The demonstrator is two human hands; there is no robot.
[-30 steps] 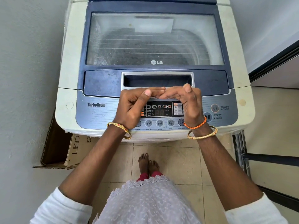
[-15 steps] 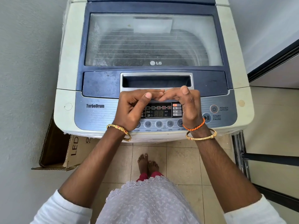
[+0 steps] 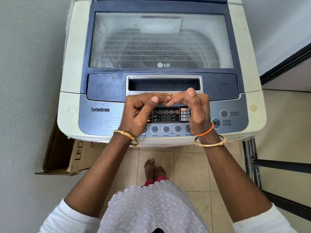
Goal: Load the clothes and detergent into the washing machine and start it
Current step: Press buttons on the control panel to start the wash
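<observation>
A top-loading washing machine (image 3: 74,68) stands in front of me with its glass lid (image 3: 161,39) closed. Through the cloudy glass only a dark drum shows. No clothes or detergent are in view. My left hand (image 3: 139,113) and my right hand (image 3: 196,108) hover over the control panel (image 3: 101,120), just below the lid's handle recess (image 3: 164,84). Their fingertips meet in the middle and both thumbs are raised. Neither hand holds anything. The display (image 3: 165,116) shows between my hands. The start/pause button (image 3: 216,123) and power button (image 3: 224,113) lie right of my right wrist.
A grey wall runs close along the left. An open cardboard box (image 3: 67,157) leans between that wall and the machine. A dark metal frame (image 3: 252,162) stands at the right. My bare feet (image 3: 154,169) are on the tiled floor before the machine.
</observation>
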